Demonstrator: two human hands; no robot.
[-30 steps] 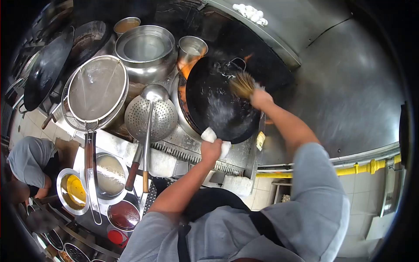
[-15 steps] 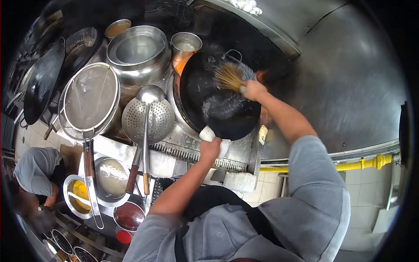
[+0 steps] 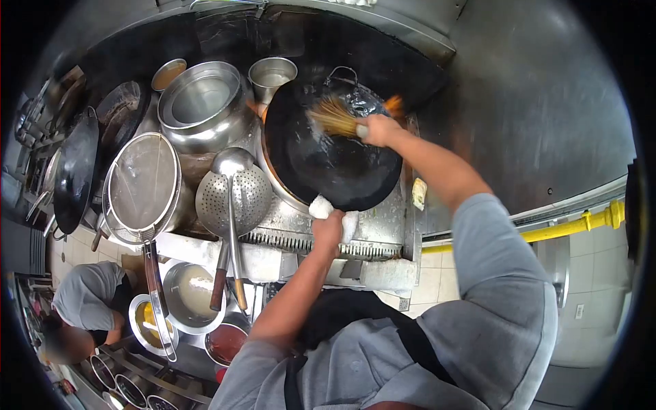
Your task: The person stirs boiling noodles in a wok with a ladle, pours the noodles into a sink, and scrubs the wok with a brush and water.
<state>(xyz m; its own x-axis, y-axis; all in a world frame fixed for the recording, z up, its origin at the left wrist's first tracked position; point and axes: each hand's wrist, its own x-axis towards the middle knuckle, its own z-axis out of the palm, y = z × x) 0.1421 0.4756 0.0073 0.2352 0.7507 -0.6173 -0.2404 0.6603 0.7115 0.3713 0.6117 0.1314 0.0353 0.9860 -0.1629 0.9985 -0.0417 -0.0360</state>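
A large black wok (image 3: 321, 174) sits tilted over the burner, with wet streaks and a little water inside. My left hand (image 3: 328, 229) is closed on a white cloth (image 3: 320, 206) at the near rim of the wok; the cloth covers what is beneath it there. In my right hand (image 3: 378, 130) is the bound end of a bamboo wok brush (image 3: 333, 117), its bristles against the wok's far inner side. Beyond the brush, a loop handle (image 3: 342, 74) rises from the far rim. Orange flame (image 3: 394, 105) shows beside the wok.
Left of the wok are a metal pot (image 3: 199, 133), a perforated skimmer (image 3: 251, 201) with a ladle (image 3: 233, 160), and a mesh strainer (image 3: 143, 181). Bowls of sauce (image 3: 225, 342) stand nearer. Another person (image 3: 89, 294) bends at lower left. A yellow pipe (image 3: 567, 227) runs at right.
The brush has moved slightly across the wok's inner surface, and the wok looks tipped a little differently. My left hand keeps its hold with the cloth. The whole view has shifted.
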